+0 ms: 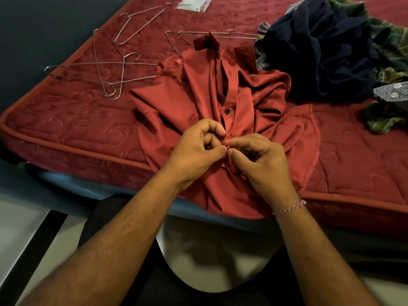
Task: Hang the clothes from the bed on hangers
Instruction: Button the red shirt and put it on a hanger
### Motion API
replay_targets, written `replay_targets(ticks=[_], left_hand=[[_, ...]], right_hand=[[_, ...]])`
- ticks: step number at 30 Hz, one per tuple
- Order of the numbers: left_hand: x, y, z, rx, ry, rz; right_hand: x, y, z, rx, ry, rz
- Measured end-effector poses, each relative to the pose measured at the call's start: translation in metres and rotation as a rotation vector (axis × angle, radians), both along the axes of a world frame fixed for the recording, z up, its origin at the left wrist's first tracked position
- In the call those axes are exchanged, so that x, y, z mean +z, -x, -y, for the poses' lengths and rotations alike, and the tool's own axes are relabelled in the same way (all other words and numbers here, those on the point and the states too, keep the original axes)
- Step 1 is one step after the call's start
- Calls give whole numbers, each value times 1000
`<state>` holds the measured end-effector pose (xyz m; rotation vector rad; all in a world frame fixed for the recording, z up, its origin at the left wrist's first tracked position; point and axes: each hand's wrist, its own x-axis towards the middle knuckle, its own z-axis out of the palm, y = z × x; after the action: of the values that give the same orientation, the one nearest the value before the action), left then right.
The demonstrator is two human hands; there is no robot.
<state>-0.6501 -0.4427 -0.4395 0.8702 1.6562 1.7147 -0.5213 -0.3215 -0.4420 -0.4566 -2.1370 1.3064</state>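
A red button-up shirt (198,102) lies crumpled on the red mattress (66,120), its collar pointing away from me and its hem hanging over the near edge. My left hand (198,151) and my right hand (258,160) meet at the shirt's front placket, each pinching the fabric between thumb and forefinger just below a dark button (227,111). Several wire hangers (106,71) lie scattered on the mattress to the left and behind the shirt.
A heap of other clothes, with a dark navy garment (320,51) on top of green plaid cloth (388,51), sits at the back right. A small packet (194,3) lies at the far edge. The floor and my legs are below the mattress edge.
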Motion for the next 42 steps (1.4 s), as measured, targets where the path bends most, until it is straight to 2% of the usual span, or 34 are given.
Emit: replay_targets(ticks=[8,24,29,32,35,42], left_hand=[[2,-4,-1,33,-27,28],[-3,-9,-1,59,0,-193],[-4,-12,-1,87,-59,-127],[-6,-12,0,117,-76,-121],[-8,-13,2,118,-79,-134],[-6,-7,6,9,-43,-210]], right_hand=[[0,2,0,41,-48,-4],[-4,0,2,19,-79,5],[-6,-2,3,27,130,-37],[-5,-2,2,38,165,-45],[-4,-2,3,42,119,-24],[-6,-1,12,-90,-198,-42]])
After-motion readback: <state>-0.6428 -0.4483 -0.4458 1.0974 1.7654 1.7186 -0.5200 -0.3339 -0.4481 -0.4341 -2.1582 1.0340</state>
